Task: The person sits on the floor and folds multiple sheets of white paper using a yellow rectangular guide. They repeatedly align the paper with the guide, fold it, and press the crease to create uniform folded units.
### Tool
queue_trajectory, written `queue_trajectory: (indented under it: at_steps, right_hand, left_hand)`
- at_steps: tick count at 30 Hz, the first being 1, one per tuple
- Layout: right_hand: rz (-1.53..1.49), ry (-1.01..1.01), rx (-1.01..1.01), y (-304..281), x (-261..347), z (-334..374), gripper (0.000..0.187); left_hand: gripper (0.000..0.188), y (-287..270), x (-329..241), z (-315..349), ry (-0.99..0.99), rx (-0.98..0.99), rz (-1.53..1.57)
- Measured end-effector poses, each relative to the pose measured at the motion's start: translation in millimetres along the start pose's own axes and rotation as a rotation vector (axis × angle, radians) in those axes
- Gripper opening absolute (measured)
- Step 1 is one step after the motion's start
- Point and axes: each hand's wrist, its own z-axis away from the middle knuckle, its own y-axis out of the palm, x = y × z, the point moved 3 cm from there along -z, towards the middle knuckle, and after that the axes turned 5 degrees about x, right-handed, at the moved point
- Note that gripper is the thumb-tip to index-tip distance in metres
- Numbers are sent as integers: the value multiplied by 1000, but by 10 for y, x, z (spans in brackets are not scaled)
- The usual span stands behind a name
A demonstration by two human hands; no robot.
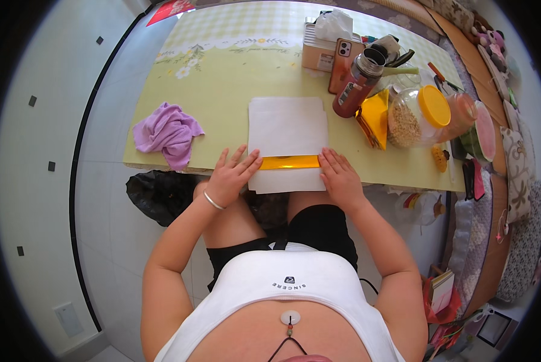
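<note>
A narrow strip of shiny gold foil paper (290, 162) lies crosswise over a white sheet (288, 127) near the table's front edge. My left hand (229, 176), with a pale bangle at the wrist, rests its outstretched, spread fingers at the strip's left end. At the right end, my right hand (340, 177) lies with its fingers straight and flat, the tips touching the strip and the sheet's edge. Neither hand is closed around anything. The fingers cover both ends of the strip. The sheet's lower part reaches over the table edge above my lap.
A crumpled purple cloth (166, 134) is at the left. On the right stand a red thermos (358, 84), a phone (343, 60), a tissue box (317, 53), folded gold paper (376, 117), a yellow-lidded jar (406, 120) and a cut watermelon (483, 133). A black bag (156, 196) hangs below.
</note>
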Motion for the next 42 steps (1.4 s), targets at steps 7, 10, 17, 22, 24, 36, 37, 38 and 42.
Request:
queue_trajectory:
  at_steps: [7, 10, 17, 22, 24, 36, 37, 38, 42]
  right_hand:
    - [215, -110, 85, -190, 52, -265, 35]
    - [251, -90, 138, -163, 50, -327, 30]
    - [209, -129, -103, -249, 165, -314, 23]
    - [203, -155, -135, -145, 91, -315, 15]
    - [173, -135, -71, -131, 87, -366, 12]
    - [-245, -7, -70, -444, -21, -141, 72]
    - [-285, 1, -123, -466, -85, -114, 64]
    - [-246, -45, -134, -435, -135, -91, 60]
    - [-149, -224, -237, -404, -39, -185, 27]
  left_hand:
    - [24, -410, -287, -460, -137, -202, 127]
    - [11, -437, -513, -735, -131, -100, 136]
    - [15, 5, -647, -975, 21, -194, 5]
    - [15, -247, -562, -964, 28, -192, 200]
    - [16, -284, -648, -983, 55, -230, 117]
    - [17, -326, -187, -803, -39, -224, 847]
    - [16, -279, -55, -829, -18, -178, 999]
    - [16, -238, 36, -852, 2, -127, 1154]
    - [21, -91, 269, -1021, -44, 195, 1315]
